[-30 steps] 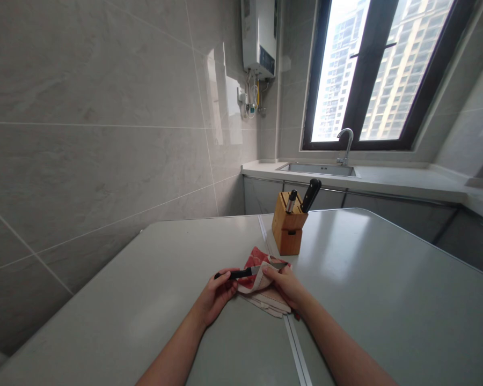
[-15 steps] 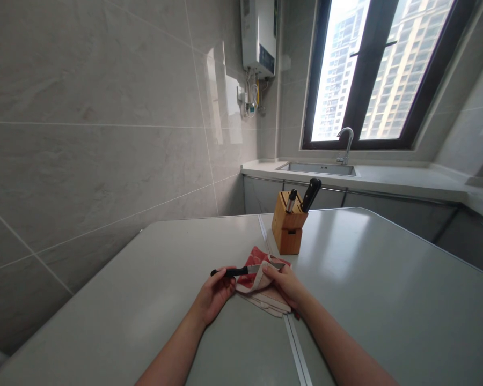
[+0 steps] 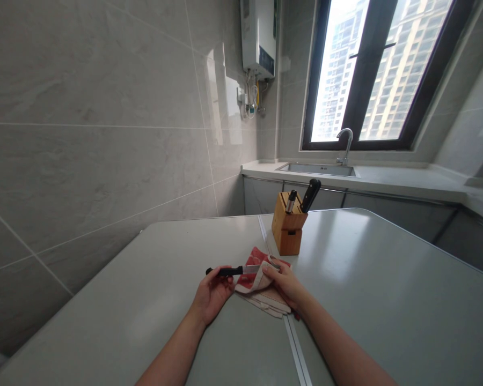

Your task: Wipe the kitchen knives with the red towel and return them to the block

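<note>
My left hand (image 3: 214, 294) is closed around the black handle of a knife (image 3: 230, 271), whose blade points right. A red and cream towel (image 3: 265, 295) is folded over part of the blade. My right hand (image 3: 284, 281) pinches the towel around the blade, thumb on top; the blade's far end is mostly hidden by cloth and fingers. The towel's lower layers hang down to the table beneath my hands. Just beyond the towel stands a wooden knife block (image 3: 288, 228) with a black-handled knife (image 3: 310, 195) and another handled tool with a silver and black grip (image 3: 291, 201) in it.
The pale table (image 3: 177, 246) has a metal seam running across it. Behind it are a counter with a sink (image 3: 320, 169) and a faucet (image 3: 347, 145), under a window. A tiled wall (image 3: 104, 161) rises on the left, with a water heater (image 3: 260, 37) in the corner.
The knife has slid slightly left with my left hand, so its handle end sits farther left and less of the tip shows past the towel. My right hand and the towel stay nearly in place.
</note>
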Demonstrator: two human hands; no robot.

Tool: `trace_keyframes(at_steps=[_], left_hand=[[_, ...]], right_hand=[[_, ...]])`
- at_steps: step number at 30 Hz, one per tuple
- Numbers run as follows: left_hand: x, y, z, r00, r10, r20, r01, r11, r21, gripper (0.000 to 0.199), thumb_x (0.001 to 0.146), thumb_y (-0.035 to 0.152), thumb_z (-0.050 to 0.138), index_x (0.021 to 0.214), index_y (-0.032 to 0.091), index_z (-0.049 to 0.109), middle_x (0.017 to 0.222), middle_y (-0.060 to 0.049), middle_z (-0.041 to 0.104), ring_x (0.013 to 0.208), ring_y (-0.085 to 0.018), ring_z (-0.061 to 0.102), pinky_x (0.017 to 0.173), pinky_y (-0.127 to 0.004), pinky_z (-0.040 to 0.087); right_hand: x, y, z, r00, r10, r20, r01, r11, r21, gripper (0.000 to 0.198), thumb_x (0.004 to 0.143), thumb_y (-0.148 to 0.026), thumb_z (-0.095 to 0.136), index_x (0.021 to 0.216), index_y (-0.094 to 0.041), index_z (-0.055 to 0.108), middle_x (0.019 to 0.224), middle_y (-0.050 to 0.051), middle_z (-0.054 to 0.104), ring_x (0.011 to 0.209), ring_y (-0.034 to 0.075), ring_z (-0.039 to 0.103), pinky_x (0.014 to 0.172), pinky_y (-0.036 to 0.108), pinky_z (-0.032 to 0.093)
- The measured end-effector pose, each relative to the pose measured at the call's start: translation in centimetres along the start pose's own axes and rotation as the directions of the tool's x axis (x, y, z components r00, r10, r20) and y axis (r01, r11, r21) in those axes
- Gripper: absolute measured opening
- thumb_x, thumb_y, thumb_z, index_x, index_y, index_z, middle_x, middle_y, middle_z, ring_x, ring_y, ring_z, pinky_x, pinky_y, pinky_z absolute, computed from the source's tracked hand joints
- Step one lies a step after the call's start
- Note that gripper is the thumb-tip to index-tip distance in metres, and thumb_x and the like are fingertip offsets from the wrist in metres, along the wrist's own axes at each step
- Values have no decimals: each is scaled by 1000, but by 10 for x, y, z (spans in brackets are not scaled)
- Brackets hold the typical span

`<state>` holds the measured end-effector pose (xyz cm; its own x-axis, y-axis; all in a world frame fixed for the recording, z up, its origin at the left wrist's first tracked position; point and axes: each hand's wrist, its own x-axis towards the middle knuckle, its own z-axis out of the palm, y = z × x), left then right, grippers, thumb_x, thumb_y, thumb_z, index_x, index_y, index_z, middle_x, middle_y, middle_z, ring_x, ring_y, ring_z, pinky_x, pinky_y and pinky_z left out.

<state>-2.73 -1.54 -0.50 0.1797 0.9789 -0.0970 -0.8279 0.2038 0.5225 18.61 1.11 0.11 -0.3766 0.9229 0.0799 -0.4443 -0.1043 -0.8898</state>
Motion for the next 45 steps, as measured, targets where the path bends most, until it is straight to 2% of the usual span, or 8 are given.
trace_keyframes(at_steps=[14,23,29,35,40,45], left_hand=[[0,2,-3,999,39,-18,-40,995,-94,23,81,25,56,77,7,69,71,-9,64,61,-15,57,59,-27,48],[0,3,3,981,113,-160,-133,984,-121,31,85,32,51,75,9,68,66,-8,61,58,-14,57,58,-28,51],[2,4,-2,975,140,-174,-164,978,-131,32,87,32,48,75,8,66,68,-8,61,59,-14,58,57,-28,52],[4,6,-3,963,185,-196,-213,968,-134,32,88,31,47,76,8,65,69,-8,62,59,-13,58,58,-28,52],[3,6,-3,961,181,-207,-214,965,-150,31,88,31,47,77,8,65,68,-8,63,58,-14,59,56,-28,53],[3,6,-5,962,178,-206,-210,966,-150,31,88,32,47,78,9,64,69,-8,63,58,-14,59,58,-28,53]], right_hand=[[0,-3,3,1000,4,-14,-3,1000,15,33,67,-34,70,95,-18,62,96,7,68,89,23,62,89,41,42],[1,0,-1,1000,-21,-1,21,1000,-2,27,71,-33,67,94,-20,62,96,6,68,91,23,62,89,40,42],[1,0,1,999,-34,-17,35,999,12,32,68,-36,69,95,-20,63,97,8,68,92,25,62,90,42,42],[3,3,-2,996,-65,-55,64,998,-10,28,70,-34,68,92,-17,63,94,9,69,87,24,63,88,41,43],[4,5,-3,995,-67,-71,69,997,20,35,67,-37,70,94,-17,62,95,9,68,90,25,62,90,42,42],[5,5,-4,995,-44,-91,50,996,68,32,67,-36,70,93,-18,62,93,8,69,89,25,63,90,43,43]])
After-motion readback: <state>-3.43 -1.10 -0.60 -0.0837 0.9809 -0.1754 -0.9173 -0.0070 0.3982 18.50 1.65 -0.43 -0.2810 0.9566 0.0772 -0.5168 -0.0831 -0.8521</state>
